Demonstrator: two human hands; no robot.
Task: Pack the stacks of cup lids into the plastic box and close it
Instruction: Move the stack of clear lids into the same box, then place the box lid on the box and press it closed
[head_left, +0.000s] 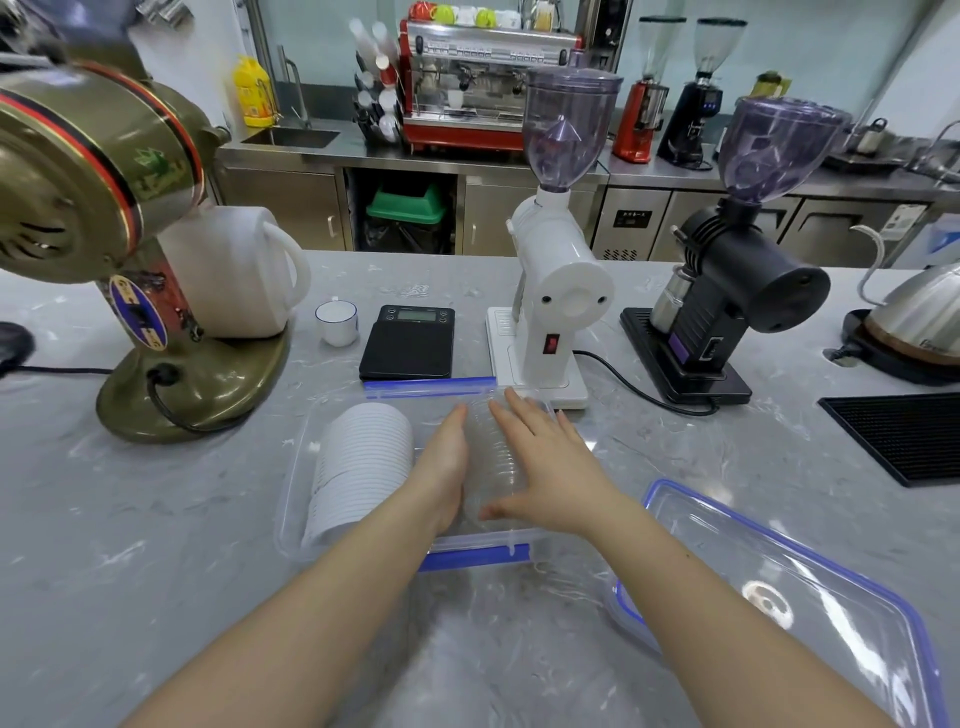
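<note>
A clear plastic box with blue clips stands on the grey counter in front of me. A stack of white cup lids lies on its side in the box's left half. In the right half lies a stack of clear cup lids. My left hand presses flat against that stack's left side. My right hand rests over its right side, fingers spread. Both hands hold the clear stack between them. The box's clear lid with blue rim lies flat on the counter to the right.
Behind the box stand a black scale, a white grinder and a black grinder with cables. A small white cup, a white jug and an olive machine are at left. A kettle and black mat sit right.
</note>
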